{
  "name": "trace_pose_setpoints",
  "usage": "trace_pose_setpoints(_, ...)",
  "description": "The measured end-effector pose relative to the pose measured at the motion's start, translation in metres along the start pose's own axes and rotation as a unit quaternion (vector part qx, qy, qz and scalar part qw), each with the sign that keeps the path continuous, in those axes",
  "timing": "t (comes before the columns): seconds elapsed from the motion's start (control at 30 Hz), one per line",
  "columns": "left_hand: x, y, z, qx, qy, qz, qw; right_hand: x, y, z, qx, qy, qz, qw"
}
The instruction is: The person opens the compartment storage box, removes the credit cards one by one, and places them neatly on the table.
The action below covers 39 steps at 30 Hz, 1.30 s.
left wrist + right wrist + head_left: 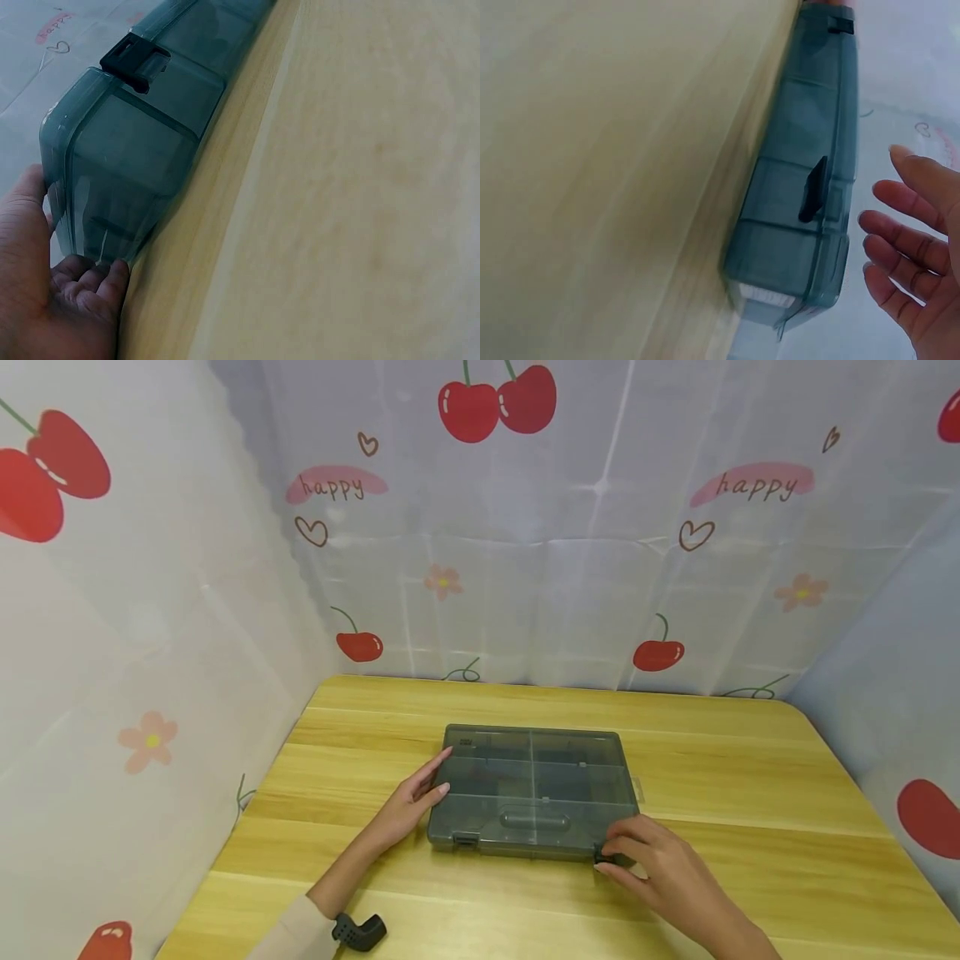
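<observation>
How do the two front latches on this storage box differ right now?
The left latch lies flat against the box, while the right latch angles outward. In the head view, the right hand partly hides the right latch; the left latch shows uncovered. Both are dark.

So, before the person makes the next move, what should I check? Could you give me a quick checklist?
1. Box steadied: ok; the left hand holds its left side.
2. Lid down: ok.
3. Left latch flat against the box: seems ok.
4. Right latch flat: not ok; it sticks out.
5. Right hand near the right latch: ok.
6. Anything loose inside: cannot tell through the dark plastic.
</observation>
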State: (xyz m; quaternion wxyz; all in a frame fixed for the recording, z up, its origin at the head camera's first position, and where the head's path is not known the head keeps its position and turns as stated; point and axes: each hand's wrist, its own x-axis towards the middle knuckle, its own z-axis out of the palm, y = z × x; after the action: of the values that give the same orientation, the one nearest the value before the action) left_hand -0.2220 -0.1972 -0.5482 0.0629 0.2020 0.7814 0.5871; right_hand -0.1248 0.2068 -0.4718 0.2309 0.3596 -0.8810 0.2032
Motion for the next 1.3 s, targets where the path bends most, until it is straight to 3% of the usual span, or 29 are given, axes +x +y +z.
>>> trace_pose_setpoints(0.4,0.000,0.001,-0.001,0.000,-0.006,0.001,1.0000,0.033,-0.026,0.012,0.061,0.047,-0.021,0.9968)
trace_pose_setpoints(0.73,0.000,0.001,-0.001,-0.007,-0.006,0.004,1.0000,0.055,-0.054,0.046,0.097,0.015,-0.055,0.9936)
trace_pose_setpoints(1.3,-0.001,0.001,-0.001,-0.006,-0.009,0.003,0.9999,0.081,-0.074,0.081,0.138,-0.020,-0.038,0.9896)
